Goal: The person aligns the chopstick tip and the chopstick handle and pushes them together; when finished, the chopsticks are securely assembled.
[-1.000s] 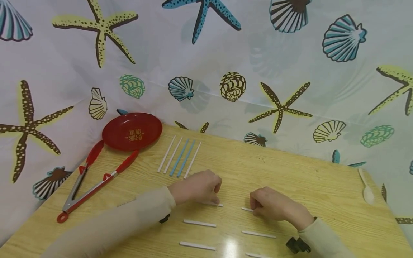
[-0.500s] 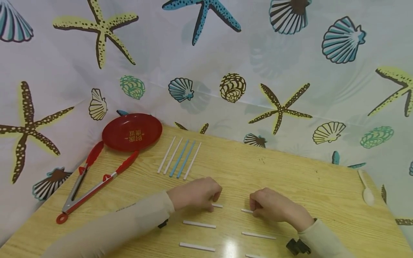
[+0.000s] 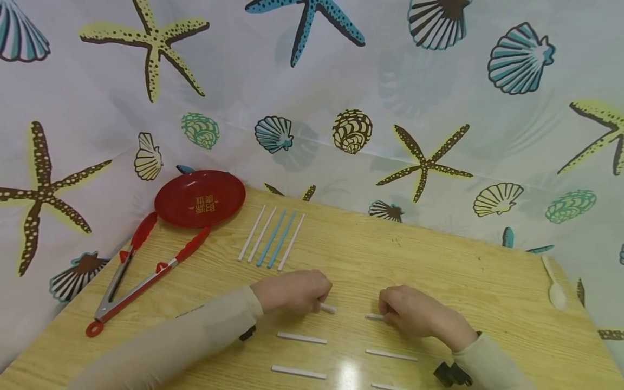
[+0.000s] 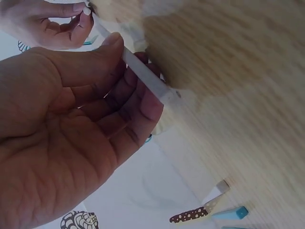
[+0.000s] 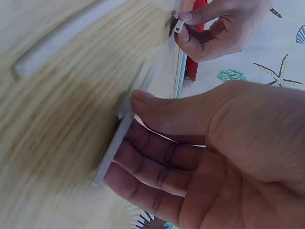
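My left hand pinches a short white stick between thumb and fingertips, low over the wooden table. Its near end shows just past the fingers in the head view. To the right, my right hand pinches a similar white stick with its thumb against the fingers. A gap separates the two held sticks. On the near side of my left hand lie two white sticks, an upper stick and a lower stick. Below my right hand are another white stick and one more cut off by the frame edge.
Farther back, two blue sticks lie side by side among three white sticks. Red-tipped tongs lie spread open at the left, below a red plate. A pale spoon rests near the right edge. Patterned cloth hangs behind.
My left hand has moved slightly down and its grip has shifted along the stick, which now sits more tilted. My right hand has stayed nearly in place, its stick's end turned slightly.
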`<state>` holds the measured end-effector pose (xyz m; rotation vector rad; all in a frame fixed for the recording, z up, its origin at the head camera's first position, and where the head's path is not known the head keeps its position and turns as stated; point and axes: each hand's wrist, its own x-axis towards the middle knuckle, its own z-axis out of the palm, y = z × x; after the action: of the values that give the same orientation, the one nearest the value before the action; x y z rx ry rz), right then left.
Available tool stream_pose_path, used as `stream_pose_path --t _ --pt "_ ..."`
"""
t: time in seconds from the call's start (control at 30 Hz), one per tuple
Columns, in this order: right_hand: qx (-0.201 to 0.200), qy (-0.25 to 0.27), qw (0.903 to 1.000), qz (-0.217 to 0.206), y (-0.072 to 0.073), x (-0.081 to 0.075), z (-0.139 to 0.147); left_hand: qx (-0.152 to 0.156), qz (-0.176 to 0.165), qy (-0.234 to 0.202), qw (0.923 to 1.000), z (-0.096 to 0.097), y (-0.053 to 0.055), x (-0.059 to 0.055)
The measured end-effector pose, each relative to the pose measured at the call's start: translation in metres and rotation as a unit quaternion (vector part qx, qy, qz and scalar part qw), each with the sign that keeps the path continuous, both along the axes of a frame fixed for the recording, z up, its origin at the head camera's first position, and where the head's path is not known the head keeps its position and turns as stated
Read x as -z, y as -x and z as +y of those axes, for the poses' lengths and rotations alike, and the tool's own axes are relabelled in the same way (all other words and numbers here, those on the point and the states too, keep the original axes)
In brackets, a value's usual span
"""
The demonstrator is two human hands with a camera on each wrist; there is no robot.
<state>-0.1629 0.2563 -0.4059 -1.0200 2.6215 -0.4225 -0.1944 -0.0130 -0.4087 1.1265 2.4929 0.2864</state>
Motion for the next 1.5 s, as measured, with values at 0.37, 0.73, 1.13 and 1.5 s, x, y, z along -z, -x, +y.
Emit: stream_pose_path --t 0.37,0.73,1.13,1.5 --pt "0.002 0.037 0.999 0.025 0.007 -0.009 0.004 0.026 0.021 -0.027 0.9991 -0.001 0.009 -0.01" --pt "0.038 0.005 0.9882 0.148 0.024 -0.041 -0.009 -0.01 0.094 -0.048 0.9943 0.003 0.023 -0.037" --pt "0.034 0.072 0.9633 0.256 0.028 -0.057 -0.014 -0.013 0.208 -0.109 0.972 0.009 0.031 -0.057" --pt "0.039 0.074 0.9594 0.27 0.03 -0.059 -0.015 -0.011 0.237 -0.142 0.961 0.008 0.033 -0.055"
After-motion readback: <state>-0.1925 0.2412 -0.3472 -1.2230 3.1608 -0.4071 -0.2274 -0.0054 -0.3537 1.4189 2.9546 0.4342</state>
